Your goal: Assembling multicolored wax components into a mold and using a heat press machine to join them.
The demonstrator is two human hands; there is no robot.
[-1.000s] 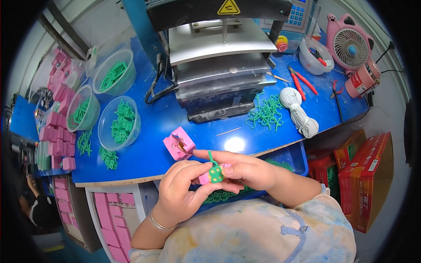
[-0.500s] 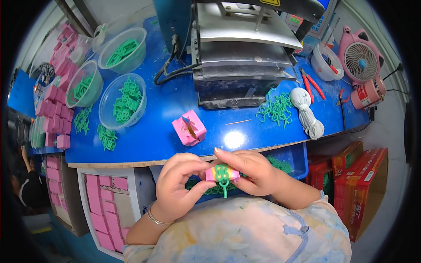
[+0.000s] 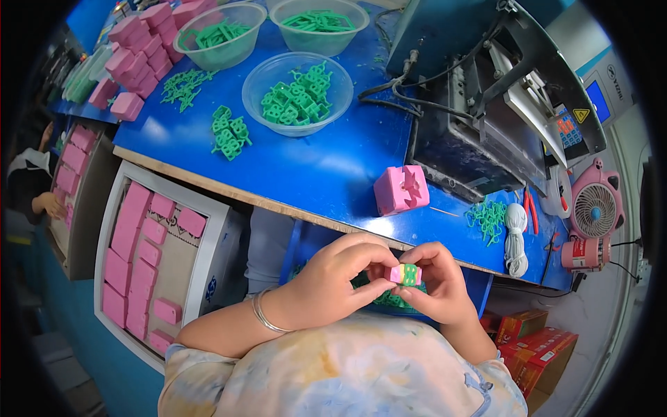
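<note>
Between my two hands, close in front of my body, is a small pink mould piece with a green and yellow figure in it. My left hand pinches its left end between thumb and fingers. The fingers of my right hand close on its right end. Just beyond them a larger pink block with a jagged opening stands near the blue table's front edge. Below my hands, partly hidden by them, more green pieces lie in a blue drawer.
Clear bowls of green parts stand at the back, beside stacked pink blocks. A dark press machine is at the right, with green rings, white cord and red pliers. A conveyor carries pink blocks; another person's hand is farther left.
The view has swung left, bringing the bowls and conveyor closer to the middle. In my hands the pink piece has been turned; the green ring that hung from it no longer shows.
</note>
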